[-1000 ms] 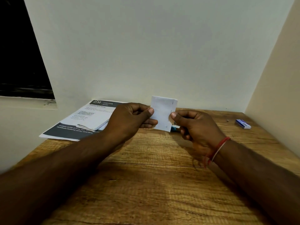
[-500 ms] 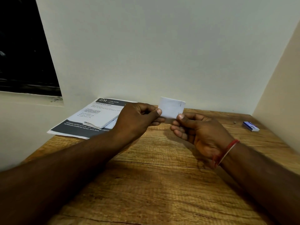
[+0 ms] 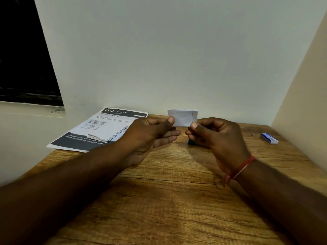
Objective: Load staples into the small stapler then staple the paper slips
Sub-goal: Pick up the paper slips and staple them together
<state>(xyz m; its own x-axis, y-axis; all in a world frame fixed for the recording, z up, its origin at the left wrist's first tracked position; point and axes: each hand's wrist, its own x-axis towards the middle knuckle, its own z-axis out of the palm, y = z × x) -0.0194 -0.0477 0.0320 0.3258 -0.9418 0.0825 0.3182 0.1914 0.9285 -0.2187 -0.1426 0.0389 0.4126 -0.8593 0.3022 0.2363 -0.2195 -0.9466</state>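
Pale walls close round a wooden bench (image 3: 177, 200) set in a corner, with a dark window (image 3: 23, 50) off to the left. Raised clear of the wood over the far part of the bench, the paper slips (image 3: 182, 117) hang between two hands as a small white stack. The left hand (image 3: 150, 133) pinches the stack's left edge under its thumb, its lower fingers (image 3: 168, 137) lying straighter beneath. The right hand (image 3: 217, 137) pinches the lower right corner between thumb and forefinger, its other fingers curled. Just below those fingers a teal corner shows, probably the stapler (image 3: 191, 142). Whether it is gripped or lying on the bench I cannot tell.

Trouble from here looks mostly a matter of alignment. Both pinches sit on edges, so if either loosens the sheets may fan or slide, and a staple would then catch only some of them. A right hand busy with both slips and stapler could fumble one of them. Should the stapler run dry, the blue staple box (image 3: 269, 138) lies well apart, near the right wall. To the left, a printed sheet (image 3: 77, 142) carries a pile of folded papers (image 3: 108, 134), near enough to the left forearm to be nudged.
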